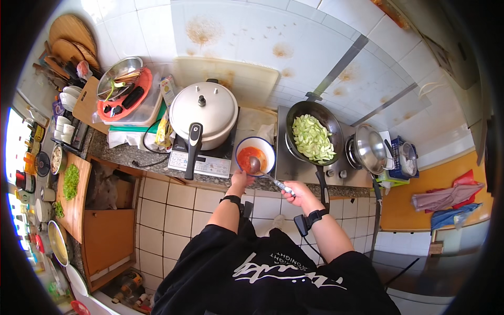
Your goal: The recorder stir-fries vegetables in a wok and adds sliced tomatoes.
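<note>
A white bowl with a blue rim [271, 151] stands on the counter edge between the pressure cooker and the gas stove. Red-orange sauce, perhaps tomato, [247, 154] lies inside it. My left hand [241, 180] grips the bowl at its near left side; its fingertips are partly hidden. In my right hand [298, 193] is the patterned handle of a metal ladle [255, 163], whose head dips into the sauce. To the right, a dark wok [334, 134] on the stove holds pale green sliced vegetable [312, 138]; its handle points toward me, beside my right hand.
A pressure cooker [202, 106] sits on an induction cooktop [201, 163], its long handle jutting past the counter edge. Another steel pan [369, 147] rests on the right burner. At left, a cutting board [75, 216] bears chopped greens [71, 182].
</note>
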Tool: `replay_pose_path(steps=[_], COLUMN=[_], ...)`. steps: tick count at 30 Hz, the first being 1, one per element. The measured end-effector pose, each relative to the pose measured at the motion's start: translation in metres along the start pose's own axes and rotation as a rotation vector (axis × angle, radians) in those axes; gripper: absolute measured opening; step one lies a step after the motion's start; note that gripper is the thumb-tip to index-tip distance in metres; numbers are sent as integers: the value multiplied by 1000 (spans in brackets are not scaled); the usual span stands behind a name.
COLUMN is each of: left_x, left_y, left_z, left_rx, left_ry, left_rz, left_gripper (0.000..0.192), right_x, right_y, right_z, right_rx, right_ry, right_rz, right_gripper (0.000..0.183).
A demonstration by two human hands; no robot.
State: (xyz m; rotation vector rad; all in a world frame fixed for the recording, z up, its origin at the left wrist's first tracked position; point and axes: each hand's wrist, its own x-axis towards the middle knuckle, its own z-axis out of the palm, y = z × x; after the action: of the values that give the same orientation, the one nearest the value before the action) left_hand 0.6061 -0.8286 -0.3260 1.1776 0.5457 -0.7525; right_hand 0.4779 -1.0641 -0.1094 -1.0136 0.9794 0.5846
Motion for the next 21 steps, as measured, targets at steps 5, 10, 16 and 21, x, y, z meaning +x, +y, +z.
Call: replay_pose_path(steps=[5,10,16,21], left_x=[-9,-29,-63,-105], left_y=[1,-2,-12,-24], left_z=[-3,-2,0,1], left_rx=[31,89,59,2], left_ry=[-22,-40,-104,-68], left_rz=[-33,-95,-210,-209], left_gripper=[24,30,35,34], right_x=[23,11,-31,-105], right_y=[36,49,46,25], right_z=[-22,-39,-53,-66], right_rx=[351,466,528,515], right_ry=[-110,-186,-209,-285], right_rz=[90,73,16,-24], right_gripper=[21,22,23,26])
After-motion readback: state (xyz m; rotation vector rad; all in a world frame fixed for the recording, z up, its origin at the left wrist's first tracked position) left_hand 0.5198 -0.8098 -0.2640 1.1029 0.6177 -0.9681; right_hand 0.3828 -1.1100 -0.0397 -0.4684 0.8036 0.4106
